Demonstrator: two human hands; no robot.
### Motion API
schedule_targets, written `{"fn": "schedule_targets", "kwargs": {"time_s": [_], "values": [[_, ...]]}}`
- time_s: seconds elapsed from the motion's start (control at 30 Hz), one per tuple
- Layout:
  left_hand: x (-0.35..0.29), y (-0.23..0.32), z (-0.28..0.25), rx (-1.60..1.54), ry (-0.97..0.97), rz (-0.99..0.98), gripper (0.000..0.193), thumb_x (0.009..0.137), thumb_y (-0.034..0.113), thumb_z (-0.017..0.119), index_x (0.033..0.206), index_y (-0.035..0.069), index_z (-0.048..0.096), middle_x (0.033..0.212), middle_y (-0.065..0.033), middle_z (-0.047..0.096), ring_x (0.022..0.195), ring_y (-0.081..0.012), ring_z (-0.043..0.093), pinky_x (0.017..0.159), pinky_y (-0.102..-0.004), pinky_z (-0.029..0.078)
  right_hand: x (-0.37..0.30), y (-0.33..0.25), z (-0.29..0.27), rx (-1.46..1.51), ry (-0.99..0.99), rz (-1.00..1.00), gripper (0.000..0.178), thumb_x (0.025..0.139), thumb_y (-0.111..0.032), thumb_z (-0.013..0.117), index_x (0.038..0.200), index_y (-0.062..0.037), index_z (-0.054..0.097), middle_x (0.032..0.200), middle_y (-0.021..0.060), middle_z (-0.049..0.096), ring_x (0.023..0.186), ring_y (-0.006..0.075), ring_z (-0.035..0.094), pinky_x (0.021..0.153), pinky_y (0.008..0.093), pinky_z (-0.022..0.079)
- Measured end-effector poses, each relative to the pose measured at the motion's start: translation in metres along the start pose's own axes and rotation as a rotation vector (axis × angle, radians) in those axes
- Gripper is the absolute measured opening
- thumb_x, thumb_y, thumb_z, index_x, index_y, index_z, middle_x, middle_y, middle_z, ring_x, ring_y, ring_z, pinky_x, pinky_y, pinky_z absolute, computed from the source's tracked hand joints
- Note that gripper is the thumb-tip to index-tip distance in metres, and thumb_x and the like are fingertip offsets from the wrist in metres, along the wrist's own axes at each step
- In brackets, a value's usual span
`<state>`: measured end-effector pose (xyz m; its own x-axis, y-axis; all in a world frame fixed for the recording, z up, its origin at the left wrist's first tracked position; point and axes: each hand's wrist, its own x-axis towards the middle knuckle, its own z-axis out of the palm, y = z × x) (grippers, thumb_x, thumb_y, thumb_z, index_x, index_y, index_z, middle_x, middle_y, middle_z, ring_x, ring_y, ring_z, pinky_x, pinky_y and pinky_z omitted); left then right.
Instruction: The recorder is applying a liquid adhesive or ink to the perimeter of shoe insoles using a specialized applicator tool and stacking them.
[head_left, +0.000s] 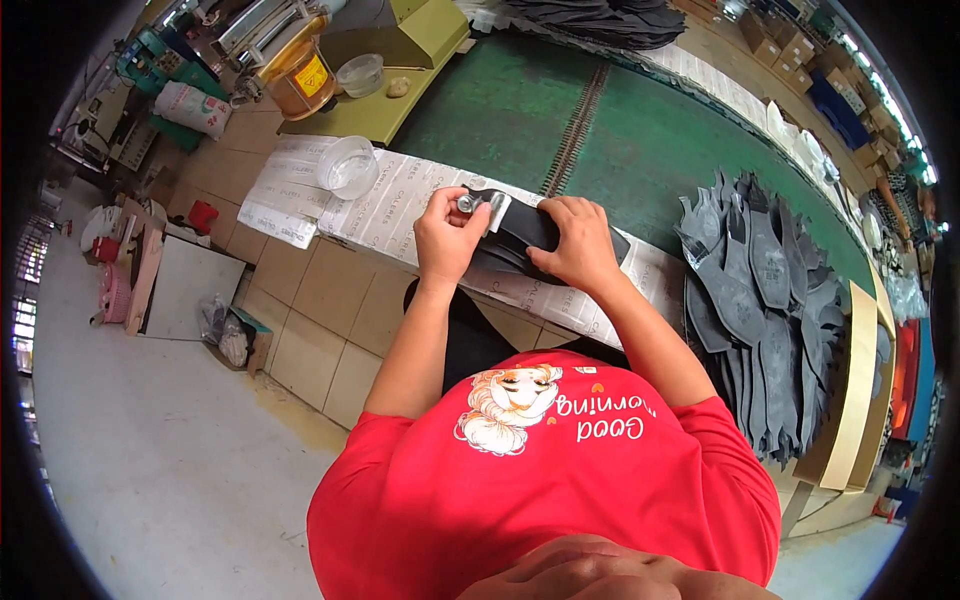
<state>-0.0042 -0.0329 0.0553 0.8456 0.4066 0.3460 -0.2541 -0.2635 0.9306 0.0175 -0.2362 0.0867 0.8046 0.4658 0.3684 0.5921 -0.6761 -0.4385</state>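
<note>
On the paper-covered near edge of the bench lies a stack of black sole-shaped pieces [520, 225]. My left hand [447, 238] is closed at the stack's left end, thumb and fingers round a small shiny metal tool [495, 212] with a rounded knob and a pale flat part. Its exact kind is unclear. The tool rests over the top piece. My right hand [580, 243] grips the stack further right, thumb on the near side and fingers across the top. The undersides of the pieces are hidden.
A clear plastic tub [347, 168] stands on the paper to the left. A large pile of black sole-shaped pieces [765, 300] lies at the right, beside a cardboard box [850, 390]. Beyond is a green conveyor belt [480, 100] with a laced seam. An olive machine housing [400, 75] rises back left.
</note>
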Motion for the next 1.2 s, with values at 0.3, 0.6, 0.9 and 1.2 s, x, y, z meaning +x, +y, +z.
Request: {"fn": "schedule_targets", "kwargs": {"time_s": [0.3, 0.6, 0.9, 1.2], "values": [[0.031, -0.013, -0.024, 0.002, 0.201, 0.031, 0.028, 0.080, 0.011, 0.077, 0.100, 0.000, 0.061, 0.079, -0.0047, 0.067, 0.064, -0.0081, 0.059, 0.059, -0.0233, 0.049, -0.017, 0.004, -0.028, -0.082, 0.052, -0.040, 0.054, 0.061, -0.022, 0.077, 0.109, -0.0052, 0.061, 0.109, 0.0114, 0.061, 0.110, 0.0301, 0.054, 0.100, 0.0437, 0.037], [0.004, 0.007, 0.029, 0.022, -0.066, 0.003, 0.028, 0.078, 0.012, 0.078, 0.099, 0.000, 0.062, 0.076, -0.0061, 0.068, 0.065, -0.0101, 0.065, 0.059, -0.0250, 0.051, -0.035, 0.005, -0.039, -0.145, 0.110, -0.052, 0.051, 0.060, -0.019, 0.077, 0.106, -0.0044, 0.061, 0.106, 0.0113, 0.062, 0.108, 0.0296, 0.054, 0.097, 0.0439, 0.038], [0.029, -0.036, -0.020, -0.122, 0.076, -0.143, 0.026, 0.086, 0.007, 0.071, 0.106, -0.003, 0.058, 0.078, -0.0030, 0.060, 0.066, -0.0075, 0.056, 0.058, -0.0214, 0.046, -0.074, 0.036, -0.108, -0.089, 0.282, 0.251, 0.052, 0.062, -0.020, 0.077, 0.108, -0.0024, 0.061, 0.113, 0.0142, 0.057, 0.106, 0.0336, 0.055, 0.095, 0.0415, 0.043], [0.020, -0.030, -0.011, -0.153, 0.026, -0.159, 0.024, 0.086, 0.007, 0.070, 0.105, -0.003, 0.058, 0.075, -0.0024, 0.060, 0.062, -0.0069, 0.056, 0.056, -0.0208, 0.044, -0.127, 0.138, -0.158, -0.466, 0.201, 0.694, 0.055, 0.063, -0.032, 0.072, 0.111, -0.0054, 0.067, 0.111, 0.0146, 0.061, 0.109, 0.0320, 0.055, 0.097, 0.0425, 0.040]]}}
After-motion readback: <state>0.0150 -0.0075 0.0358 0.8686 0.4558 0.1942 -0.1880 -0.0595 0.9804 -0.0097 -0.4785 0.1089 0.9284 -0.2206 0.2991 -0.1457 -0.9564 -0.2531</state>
